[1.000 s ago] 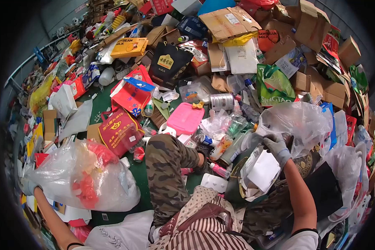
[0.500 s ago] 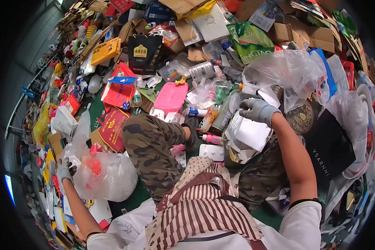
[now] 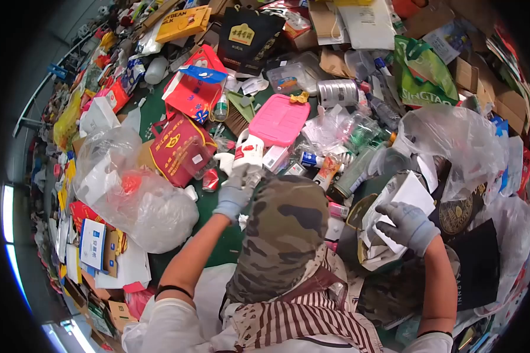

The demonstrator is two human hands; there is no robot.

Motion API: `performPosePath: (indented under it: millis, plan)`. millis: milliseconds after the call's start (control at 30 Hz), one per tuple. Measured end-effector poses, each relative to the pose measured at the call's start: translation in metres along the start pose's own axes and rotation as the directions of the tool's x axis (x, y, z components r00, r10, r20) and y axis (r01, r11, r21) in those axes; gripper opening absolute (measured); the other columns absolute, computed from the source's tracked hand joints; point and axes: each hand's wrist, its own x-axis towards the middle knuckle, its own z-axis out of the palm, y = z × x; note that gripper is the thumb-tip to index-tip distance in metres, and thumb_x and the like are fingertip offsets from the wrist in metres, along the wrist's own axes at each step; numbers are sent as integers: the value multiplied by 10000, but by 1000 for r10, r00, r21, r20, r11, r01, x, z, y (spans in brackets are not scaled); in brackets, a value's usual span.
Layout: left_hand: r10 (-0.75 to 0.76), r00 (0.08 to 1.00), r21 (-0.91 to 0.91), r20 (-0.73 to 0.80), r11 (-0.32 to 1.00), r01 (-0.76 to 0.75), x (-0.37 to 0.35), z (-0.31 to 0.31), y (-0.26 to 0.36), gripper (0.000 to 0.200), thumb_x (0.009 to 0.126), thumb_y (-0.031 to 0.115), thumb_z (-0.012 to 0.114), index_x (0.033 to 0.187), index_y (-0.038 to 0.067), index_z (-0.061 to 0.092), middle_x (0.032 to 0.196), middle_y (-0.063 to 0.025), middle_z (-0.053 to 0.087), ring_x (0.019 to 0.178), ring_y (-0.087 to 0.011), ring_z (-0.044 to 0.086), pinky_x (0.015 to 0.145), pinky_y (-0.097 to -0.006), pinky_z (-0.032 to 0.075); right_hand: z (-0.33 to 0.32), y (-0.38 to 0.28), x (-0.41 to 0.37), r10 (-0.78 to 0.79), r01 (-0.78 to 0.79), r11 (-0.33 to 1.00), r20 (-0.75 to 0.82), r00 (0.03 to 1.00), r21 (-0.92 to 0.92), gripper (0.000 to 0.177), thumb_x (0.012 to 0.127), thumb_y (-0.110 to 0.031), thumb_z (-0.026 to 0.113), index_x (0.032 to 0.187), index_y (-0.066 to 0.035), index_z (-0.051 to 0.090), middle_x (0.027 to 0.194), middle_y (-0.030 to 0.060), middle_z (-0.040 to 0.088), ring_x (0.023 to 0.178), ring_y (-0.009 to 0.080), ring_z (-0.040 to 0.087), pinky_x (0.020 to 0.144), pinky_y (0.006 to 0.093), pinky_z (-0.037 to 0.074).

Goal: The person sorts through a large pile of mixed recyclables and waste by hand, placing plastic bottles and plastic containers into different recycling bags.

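Note:
My left hand point(image 3: 234, 197), in a grey glove, reaches past my camouflage-clad knee point(image 3: 288, 220). Its fingers are bent together at a small clear plastic piece point(image 3: 252, 176), just below a white container with red print point(image 3: 250, 150); what they grip I cannot tell. A crushed red can point(image 3: 210, 180) lies to their left. My gloved right hand point(image 3: 411, 226) has its fingers apart over white papers point(image 3: 409, 200), which stand in a dark open holder point(image 3: 359, 217) by my other leg. Beyond the left hand lies a pink plastic lid point(image 3: 280, 119).
A stuffed clear plastic bag point(image 3: 165, 217) rests on the green floor point(image 3: 221, 232) at left, near a maroon bag point(image 3: 179, 147). Bottles, a metal can point(image 3: 337, 93) and a green bag point(image 3: 424, 73) are piled ahead. Clear plastic film point(image 3: 453, 141) and a black bag point(image 3: 474, 267) lie at right.
My left hand has left the stuffed plastic bag and moved right to the white container. My right hand has come lower over the papers. The view has shifted left.

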Motion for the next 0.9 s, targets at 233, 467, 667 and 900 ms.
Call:
performPosePath:
  millis: [233,467,667,900]
  plan:
    - [-180,942,301,283,949,90,38,136,-2,702,742,354,649,1343,146,353,1327,-186,377,1171,-357,433,970,-419,365,15,-6,20,-56,58,996,39,998,-60,364,780,-292,609,1077,-92,542,901,92,610,805,292,575,700,411,446]
    - [-60,980,538,-187,829,153,121,132,-58,728,718,342,673,1346,153,357,1310,-142,378,1205,-354,378,992,-463,311,-5,-14,52,-132,133,991,134,982,-5,348,786,-236,614,1088,-71,559,943,115,606,824,287,586,716,396,466]
    - [-308,919,354,-247,854,381,217,75,-71,676,768,406,621,1333,134,369,1258,-150,464,1162,-331,441,953,-437,370,7,7,63,-152,151,988,153,976,16,331,783,-232,614,1073,-76,571,928,108,613,813,284,593,705,391,472]
    - [-654,737,-14,-171,750,662,301,108,-36,907,681,457,720,1391,138,254,1386,-176,328,1238,-355,380,1013,-424,340,31,23,61,-124,117,992,192,973,51,312,780,-227,614,1055,-83,585,910,99,620,800,280,601,692,387,479]
